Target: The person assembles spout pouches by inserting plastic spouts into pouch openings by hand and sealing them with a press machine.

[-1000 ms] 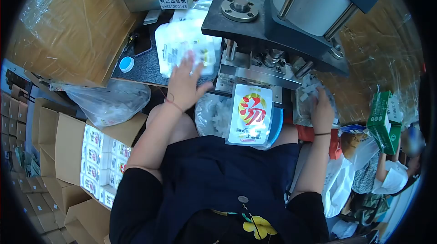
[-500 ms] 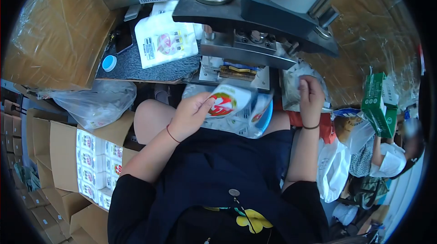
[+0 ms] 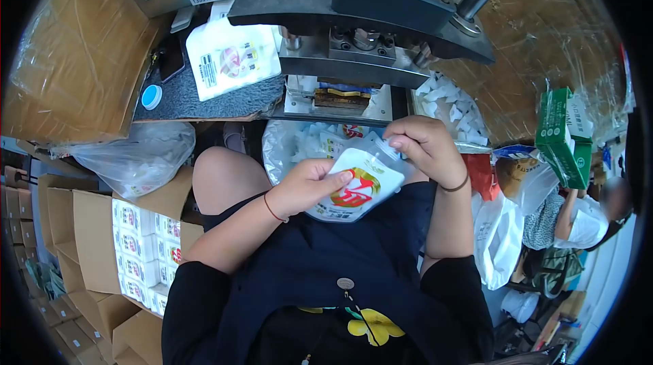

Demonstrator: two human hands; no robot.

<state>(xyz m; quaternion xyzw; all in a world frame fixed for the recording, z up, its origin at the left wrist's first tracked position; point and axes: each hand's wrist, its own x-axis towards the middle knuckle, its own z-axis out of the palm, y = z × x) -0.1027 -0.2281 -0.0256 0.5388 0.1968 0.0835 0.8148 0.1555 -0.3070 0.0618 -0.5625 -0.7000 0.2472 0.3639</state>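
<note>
My left hand point(image 3: 314, 187) is closed on the lower left side of a white pouch point(image 3: 357, 188) with a red character on a gold ring, tilted above my lap. At the pouch's top corner, the fingers of my right hand point(image 3: 425, 147) are pinched together; what they hold there is too small to make out. Behind the pouch, a plastic-lined tub point(image 3: 275, 151) holds white pieces and a printed pouch. The metal press point(image 3: 357, 65) stands above the tub. More white pouches point(image 3: 235, 59) lie on the dark work surface point(image 3: 238, 105) at the left.
A tray of small white pieces point(image 3: 449, 103) sits right of the press. An open carton point(image 3: 92, 242) of packed pouches stands at lower left, below a clear plastic bag point(image 3: 146, 157). A green box point(image 3: 563, 137) is at right, near another person point(image 3: 585, 222).
My left hand has taken a pouch from the pile and brought it over my lap. My right hand has moved from the tray of white pieces to the pouch's top. The view has shifted.
</note>
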